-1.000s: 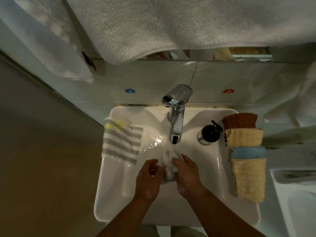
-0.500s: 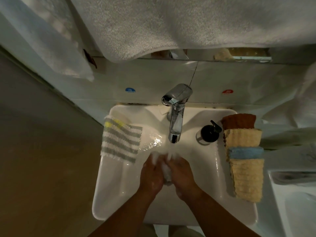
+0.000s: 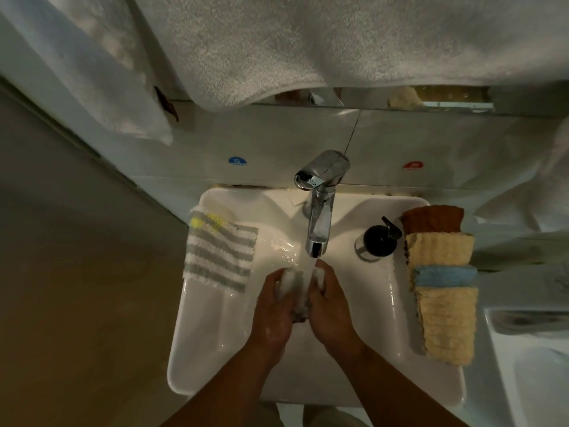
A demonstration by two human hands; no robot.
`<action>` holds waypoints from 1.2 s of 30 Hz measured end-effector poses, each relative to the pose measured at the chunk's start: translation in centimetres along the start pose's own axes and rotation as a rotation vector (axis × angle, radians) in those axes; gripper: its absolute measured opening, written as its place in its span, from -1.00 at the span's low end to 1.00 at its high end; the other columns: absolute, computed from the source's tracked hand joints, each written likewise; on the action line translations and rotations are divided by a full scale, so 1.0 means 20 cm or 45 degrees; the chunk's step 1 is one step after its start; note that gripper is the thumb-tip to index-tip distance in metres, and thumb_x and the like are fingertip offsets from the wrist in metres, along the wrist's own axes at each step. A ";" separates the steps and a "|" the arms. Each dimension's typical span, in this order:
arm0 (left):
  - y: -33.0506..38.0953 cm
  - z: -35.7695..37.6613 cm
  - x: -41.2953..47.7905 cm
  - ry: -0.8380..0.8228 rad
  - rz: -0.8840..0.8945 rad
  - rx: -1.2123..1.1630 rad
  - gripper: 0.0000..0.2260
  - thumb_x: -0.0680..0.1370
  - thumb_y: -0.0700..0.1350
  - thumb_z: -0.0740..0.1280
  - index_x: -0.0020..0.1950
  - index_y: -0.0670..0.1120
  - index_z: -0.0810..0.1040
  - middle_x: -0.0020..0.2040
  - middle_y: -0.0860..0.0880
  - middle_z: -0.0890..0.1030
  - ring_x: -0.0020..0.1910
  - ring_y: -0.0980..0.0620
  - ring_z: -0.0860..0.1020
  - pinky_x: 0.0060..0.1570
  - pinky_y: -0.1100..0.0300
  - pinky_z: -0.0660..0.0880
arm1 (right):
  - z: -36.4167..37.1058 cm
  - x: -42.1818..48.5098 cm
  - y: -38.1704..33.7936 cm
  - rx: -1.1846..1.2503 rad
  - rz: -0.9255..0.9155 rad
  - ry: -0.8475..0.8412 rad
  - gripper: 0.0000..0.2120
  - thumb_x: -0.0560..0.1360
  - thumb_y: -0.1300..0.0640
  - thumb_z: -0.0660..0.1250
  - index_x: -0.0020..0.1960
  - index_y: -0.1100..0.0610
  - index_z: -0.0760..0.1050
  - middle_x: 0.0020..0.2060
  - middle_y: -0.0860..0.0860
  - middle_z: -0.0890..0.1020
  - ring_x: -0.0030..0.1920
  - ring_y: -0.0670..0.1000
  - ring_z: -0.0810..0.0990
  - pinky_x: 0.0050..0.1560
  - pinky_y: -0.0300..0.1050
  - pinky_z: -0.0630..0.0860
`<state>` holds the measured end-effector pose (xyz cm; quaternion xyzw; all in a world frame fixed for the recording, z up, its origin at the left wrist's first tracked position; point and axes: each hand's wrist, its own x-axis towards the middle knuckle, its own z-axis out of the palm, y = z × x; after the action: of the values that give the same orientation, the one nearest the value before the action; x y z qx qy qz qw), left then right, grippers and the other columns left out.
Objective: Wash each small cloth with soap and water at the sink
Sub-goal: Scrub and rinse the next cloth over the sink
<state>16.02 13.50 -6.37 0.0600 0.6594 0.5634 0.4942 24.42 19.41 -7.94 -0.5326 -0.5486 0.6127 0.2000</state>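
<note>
A small white cloth [image 3: 297,291] is bunched between my two hands, directly under the stream running from the chrome faucet [image 3: 320,208]. My left hand [image 3: 274,312] grips its left side and my right hand [image 3: 331,309] grips its right side, both over the white sink basin [image 3: 209,334]. A grey-and-white striped cloth [image 3: 218,254] with yellow spots hangs over the sink's left rim. On the right rim lies a row of folded cloths: brown [image 3: 432,218], yellow [image 3: 440,249], blue [image 3: 445,275] and a longer yellow one [image 3: 448,325]. A black soap dispenser [image 3: 380,240] stands right of the faucet.
A large white towel [image 3: 338,41] hangs above the sink, and another hangs at upper left [image 3: 92,63]. Blue [image 3: 237,160] and red [image 3: 413,165] stickers mark the tiled wall behind the faucet. A second white basin [image 3: 529,365] sits at the lower right.
My hands have moved up closer to the spout and pressed together around the white cloth, which now sits in the running water.
</note>
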 end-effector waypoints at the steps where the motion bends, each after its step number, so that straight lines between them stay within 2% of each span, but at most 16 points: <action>1: 0.00 0.00 0.00 -0.015 0.020 0.001 -0.71 0.61 -0.13 0.34 0.29 0.15 0.53 0.11 0.00 0.66 0.03 -0.03 0.68 -0.07 -0.02 0.67 | -0.01 0.00 0.00 -0.012 -0.034 -0.018 -0.80 0.69 0.09 0.21 0.26 -0.08 0.52 0.01 -0.05 0.67 0.01 -0.05 0.67 -0.02 -0.08 0.64; 3: 0.01 0.01 0.01 -0.053 0.050 0.038 -0.71 0.58 -0.03 0.34 0.28 0.20 0.53 0.05 0.05 0.68 -0.05 0.04 0.68 -0.14 0.07 0.65 | -0.01 -0.01 -0.02 -0.011 -0.075 -0.031 -0.86 0.69 0.08 0.23 0.08 0.01 0.57 -0.17 -0.01 0.67 -0.17 0.00 0.68 -0.25 -0.10 0.61; 5: 0.02 0.03 0.01 -0.042 0.094 0.173 -0.74 0.60 0.16 0.30 0.22 0.10 0.57 -0.04 0.00 0.68 -0.18 0.08 0.66 -0.26 0.16 0.59 | 0.01 0.02 -0.04 -0.030 -0.089 0.027 -0.76 0.68 0.09 0.20 -0.12 0.09 0.51 -0.30 0.07 0.61 -0.31 0.11 0.63 -0.38 0.01 0.58; 8: -0.01 0.04 0.04 0.065 0.192 0.470 -0.77 0.60 0.20 0.22 0.10 0.11 0.53 -0.02 0.01 0.66 -0.09 0.03 0.67 -0.10 -0.05 0.65 | 0.05 0.10 -0.07 -0.180 -0.048 0.075 -0.65 0.66 0.12 0.15 -0.24 0.17 0.51 -0.38 0.08 0.61 -0.35 0.02 0.62 -0.35 -0.06 0.53; 10: 0.00 0.04 0.06 0.127 0.242 0.664 -0.85 0.62 0.18 0.20 -0.03 0.17 0.47 -0.08 0.00 0.64 -0.15 0.00 0.66 -0.15 -0.09 0.65 | 0.08 0.13 -0.08 -0.181 0.034 0.065 -0.65 0.65 0.17 0.20 -0.28 0.21 0.53 -0.40 0.12 0.62 -0.38 0.02 0.63 -0.34 -0.04 0.52; 12: 0.02 0.05 0.08 0.208 0.197 0.562 -0.79 0.62 0.18 0.15 -0.11 0.16 0.49 -0.14 0.01 0.64 -0.16 -0.02 0.66 -0.14 -0.10 0.64 | 0.10 0.13 -0.10 -0.075 0.063 0.067 -0.66 0.64 0.17 0.23 -0.27 0.24 0.56 -0.41 0.14 0.63 -0.36 0.09 0.65 -0.30 0.03 0.56; 16: 0.02 0.06 0.08 0.271 0.317 0.537 -0.80 0.69 0.12 0.17 -0.03 0.10 0.51 -0.16 0.04 0.62 -0.12 0.07 0.65 -0.19 0.21 0.58 | 0.14 0.10 -0.15 0.013 -0.030 0.164 -0.72 0.62 -0.03 0.28 -0.06 0.18 0.57 -0.33 0.03 0.63 -0.30 -0.08 0.64 -0.23 -0.23 0.55; 17: 0.03 0.06 0.07 0.265 0.327 0.406 -0.78 0.68 0.15 0.17 0.04 0.09 0.53 -0.11 0.04 0.65 -0.11 0.10 0.66 -0.16 0.19 0.60 | 0.14 0.09 -0.15 0.075 -0.014 0.130 -0.71 0.61 -0.09 0.27 -0.01 0.14 0.56 -0.25 0.04 0.66 -0.22 -0.06 0.67 -0.14 -0.19 0.58; 20: 0.02 0.04 0.07 0.252 0.307 0.272 -0.84 0.68 0.09 0.21 0.18 0.10 0.52 0.00 0.06 0.66 -0.04 0.14 0.66 -0.07 0.16 0.62 | 0.13 0.04 -0.09 0.233 -0.095 -0.063 -0.80 0.67 0.03 0.23 0.16 0.12 0.54 -0.05 0.09 0.69 0.02 0.07 0.70 0.13 0.05 0.61; 24: 0.00 0.05 0.07 0.233 0.323 0.430 -0.76 0.65 0.11 0.21 0.06 -0.03 0.55 -0.07 0.03 0.64 -0.09 0.07 0.63 -0.08 0.21 0.57 | 0.06 0.01 -0.05 -0.065 -0.302 -0.010 -0.78 0.66 -0.04 0.19 0.05 0.07 0.54 -0.13 -0.04 0.67 -0.09 -0.03 0.67 -0.07 -0.15 0.60; 28: 0.04 0.06 0.05 0.168 0.306 0.556 -0.78 0.65 0.02 0.16 -0.06 -0.01 0.55 -0.15 0.05 0.62 -0.14 0.01 0.60 -0.08 0.05 0.58 | 0.02 0.06 -0.05 -0.242 -0.248 0.043 -0.81 0.60 0.04 0.33 -0.11 0.14 0.49 -0.31 -0.01 0.61 -0.31 -0.03 0.63 -0.34 -0.20 0.55; 31: 0.07 0.08 0.05 0.154 0.216 0.487 -0.70 0.69 0.01 0.15 -0.18 0.01 0.54 -0.27 0.04 0.62 -0.26 0.09 0.60 -0.21 0.19 0.57 | 0.04 0.11 -0.06 -0.552 -0.227 0.036 -0.71 0.62 -0.02 0.27 -0.21 0.10 0.54 -0.38 -0.04 0.61 -0.38 -0.09 0.62 -0.33 -0.17 0.60; 33: 0.07 0.08 0.04 0.084 0.116 0.324 -0.67 0.70 0.00 0.17 -0.16 -0.09 0.58 -0.24 -0.05 0.65 -0.22 0.05 0.65 -0.24 0.22 0.60 | 0.05 0.11 -0.09 -0.404 -0.006 0.121 -0.60 0.69 -0.02 0.15 -0.23 0.10 0.54 -0.35 0.03 0.63 -0.31 -0.02 0.65 -0.19 -0.03 0.64; 34: 0.05 0.06 0.03 0.023 0.101 0.213 -0.76 0.69 -0.04 0.22 -0.07 -0.10 0.60 -0.16 -0.08 0.67 -0.14 0.02 0.67 -0.21 0.19 0.62 | 0.04 0.09 -0.11 -0.222 0.105 0.174 -0.56 0.71 -0.04 0.09 -0.23 0.10 0.53 -0.33 0.05 0.63 -0.28 0.02 0.64 -0.17 -0.02 0.61; 35: 0.03 0.05 0.02 -0.040 0.106 0.146 -0.88 0.66 -0.08 0.27 0.05 -0.04 0.60 -0.06 -0.06 0.67 -0.05 0.01 0.67 -0.18 0.16 0.63 | 0.03 0.09 -0.12 -0.068 0.164 0.199 -0.56 0.72 -0.05 0.06 -0.21 0.09 0.52 -0.30 0.06 0.62 -0.24 0.03 0.64 -0.18 -0.04 0.58; 36: 0.02 0.03 0.01 -0.070 0.122 0.160 -0.86 0.64 -0.11 0.31 0.17 0.04 0.58 0.04 -0.01 0.66 0.01 0.03 0.67 -0.16 0.17 0.64 | 0.03 0.08 -0.12 0.029 0.193 0.182 -0.61 0.71 -0.04 0.07 -0.15 0.09 0.51 -0.24 0.07 0.63 -0.18 0.04 0.64 -0.18 -0.06 0.56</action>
<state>16.17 14.20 -6.21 0.1379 0.6760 0.5420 0.4797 22.57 21.27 -6.52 -0.6126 -0.4842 0.5926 0.1976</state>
